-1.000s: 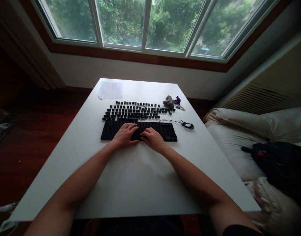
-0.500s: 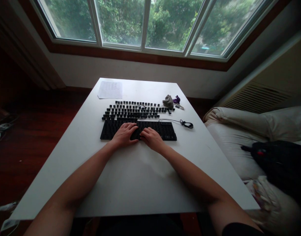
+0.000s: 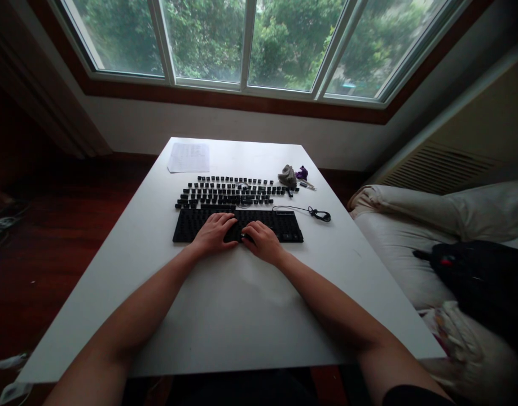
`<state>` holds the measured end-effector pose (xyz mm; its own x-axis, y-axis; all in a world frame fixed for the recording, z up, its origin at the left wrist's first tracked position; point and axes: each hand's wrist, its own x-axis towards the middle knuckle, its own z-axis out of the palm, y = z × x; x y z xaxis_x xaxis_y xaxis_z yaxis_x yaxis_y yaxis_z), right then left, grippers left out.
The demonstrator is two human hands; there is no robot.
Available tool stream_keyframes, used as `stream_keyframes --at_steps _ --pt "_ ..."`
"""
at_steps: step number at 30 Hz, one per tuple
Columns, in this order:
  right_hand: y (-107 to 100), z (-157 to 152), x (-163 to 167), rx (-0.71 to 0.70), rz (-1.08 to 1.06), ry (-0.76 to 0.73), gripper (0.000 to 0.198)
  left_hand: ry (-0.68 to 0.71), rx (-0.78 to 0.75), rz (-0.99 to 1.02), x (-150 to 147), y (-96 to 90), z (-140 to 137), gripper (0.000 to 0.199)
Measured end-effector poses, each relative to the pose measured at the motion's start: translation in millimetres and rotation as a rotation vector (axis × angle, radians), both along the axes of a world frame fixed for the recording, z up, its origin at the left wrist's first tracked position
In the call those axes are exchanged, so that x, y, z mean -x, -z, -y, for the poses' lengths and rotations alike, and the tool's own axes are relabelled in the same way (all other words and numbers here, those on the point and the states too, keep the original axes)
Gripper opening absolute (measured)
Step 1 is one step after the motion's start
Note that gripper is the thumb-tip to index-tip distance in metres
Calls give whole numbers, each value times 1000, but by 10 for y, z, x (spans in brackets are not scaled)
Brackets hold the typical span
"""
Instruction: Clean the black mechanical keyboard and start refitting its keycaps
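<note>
A black keyboard (image 3: pixel 288 227) lies lengthwise across the white table. My left hand (image 3: pixel 214 231) rests flat on its middle, thumb stretched apart and the other fingers lying over the keys. Close beside it, my right hand (image 3: pixel 260 239) is closed, thumb and fingertips pinching what looks like a small black keycap (image 3: pixel 244 235) just above the keyboard's front edge. Rows of loose black keycaps (image 3: pixel 229 192) stand behind the keyboard. The part of the keyboard under both hands is hidden.
A sheet of paper (image 3: pixel 189 157) lies at the table's far left. Toward the far right are a grey cloth (image 3: pixel 287 176), a purple cloth (image 3: pixel 302 172) and a pen-like tool (image 3: pixel 308 185). A coiled black cable (image 3: pixel 319 215) sits right of the keyboard. A sofa (image 3: pixel 394 248) borders the right.
My right hand's fingers have shifted slightly, and the small dark piece at their tips now shows more. My left hand stays in place. The whole view has tilted a little.
</note>
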<state>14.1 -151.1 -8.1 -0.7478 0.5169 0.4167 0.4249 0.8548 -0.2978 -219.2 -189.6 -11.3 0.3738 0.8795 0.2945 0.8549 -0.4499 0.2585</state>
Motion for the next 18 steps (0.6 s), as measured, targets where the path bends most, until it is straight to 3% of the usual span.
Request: stream_keyframes --at_steps 5,18 --pt "-18 18 10 -12 -11 -31 12 -2 0 6 1 -4 1 70" --pt "31 -26 -18 -49 -85 48 16 -2 -3 6 5 12 -3 71"
